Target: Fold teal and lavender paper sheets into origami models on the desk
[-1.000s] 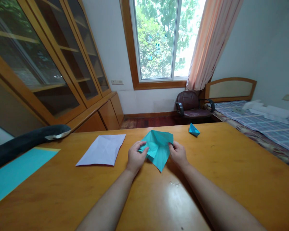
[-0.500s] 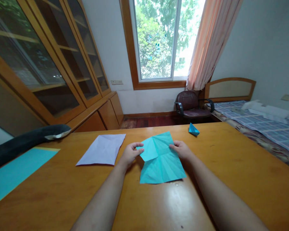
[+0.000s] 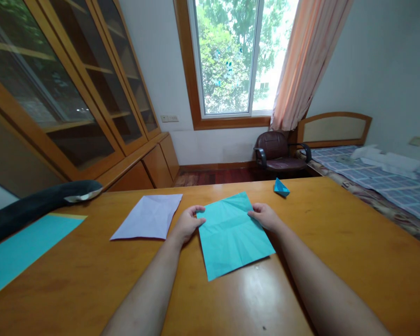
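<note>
While the person sat at a wooden table (image 3: 336,261), both bare hands held a teal sheet (image 3: 233,238) that lay open and nearly flat in front of them, creased with old fold lines. The left hand (image 3: 187,225) pinched the sheet's far left corner between thumb and fingers. The right hand (image 3: 266,217) gripped the far right edge in the same way, fingers curled over the paper. The sheet sat slightly turned, its near corner pointing toward the person and its near edge lifted a little off the wood.

Just left of the left hand lay a white sheet (image 3: 149,217), also creased, flat on the table. Further left, at the table's edge, was a larger teal sheet (image 3: 24,247), with a dark curved object (image 3: 38,203) above it. Beyond the right hand, near the table's far edge, sat a small folded teal boat (image 3: 281,187), well apart from the hands.

Behind the table were a glass-fronted cabinet (image 3: 73,93), a window (image 3: 234,56) with green trees outside, a peach curtain (image 3: 306,60), a dark red chair (image 3: 278,154), and a bed (image 3: 381,182) with a checked cover.
</note>
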Action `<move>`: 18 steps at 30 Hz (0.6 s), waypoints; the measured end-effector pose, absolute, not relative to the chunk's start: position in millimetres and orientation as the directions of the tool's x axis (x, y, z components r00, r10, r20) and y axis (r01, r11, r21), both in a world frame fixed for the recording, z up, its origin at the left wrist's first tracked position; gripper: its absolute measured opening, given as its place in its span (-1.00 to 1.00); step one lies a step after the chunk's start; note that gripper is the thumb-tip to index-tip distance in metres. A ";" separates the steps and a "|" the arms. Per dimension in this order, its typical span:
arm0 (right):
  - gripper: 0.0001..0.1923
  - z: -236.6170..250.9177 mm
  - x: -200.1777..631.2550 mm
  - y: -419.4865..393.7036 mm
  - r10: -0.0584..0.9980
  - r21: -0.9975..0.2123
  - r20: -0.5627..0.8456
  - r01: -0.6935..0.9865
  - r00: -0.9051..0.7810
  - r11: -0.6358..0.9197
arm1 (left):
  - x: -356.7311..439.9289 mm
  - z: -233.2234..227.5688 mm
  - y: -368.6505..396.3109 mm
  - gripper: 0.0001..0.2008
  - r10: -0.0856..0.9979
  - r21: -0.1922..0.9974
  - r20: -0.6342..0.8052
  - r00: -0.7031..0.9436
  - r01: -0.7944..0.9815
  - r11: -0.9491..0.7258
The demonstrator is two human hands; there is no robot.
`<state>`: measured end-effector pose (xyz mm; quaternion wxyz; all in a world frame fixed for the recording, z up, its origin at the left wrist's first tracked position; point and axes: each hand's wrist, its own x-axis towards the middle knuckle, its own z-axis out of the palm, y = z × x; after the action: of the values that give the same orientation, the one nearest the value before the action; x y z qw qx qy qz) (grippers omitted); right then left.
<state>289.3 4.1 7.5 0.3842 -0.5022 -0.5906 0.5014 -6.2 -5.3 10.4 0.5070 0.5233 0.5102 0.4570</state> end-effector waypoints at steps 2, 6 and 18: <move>-0.78 6.3 287.9 4.4 0.977 -0.977 -0.058 0.213 -0.207 -0.013 | -5.4 8.2 -4.1 -0.65 1.000 0.974 0.007 0.012 0.228 -0.009; -0.72 0.3 282.1 5.9 0.978 -0.977 -0.054 0.214 -0.201 -0.010 | -2.7 3.3 -1.9 -0.76 0.992 0.842 0.116 -0.054 0.535 -0.069; -0.45 -1.9 276.1 8.1 0.998 -0.836 0.041 0.549 0.056 0.004 | 25.3 14.1 -28.5 -0.37 0.868 0.321 0.240 0.435 0.808 -0.494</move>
<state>276.1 8.1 -1.9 0.3580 -0.6322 -0.6115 0.3135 25.3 -28.5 14.1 0.0789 0.8434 0.4968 0.1889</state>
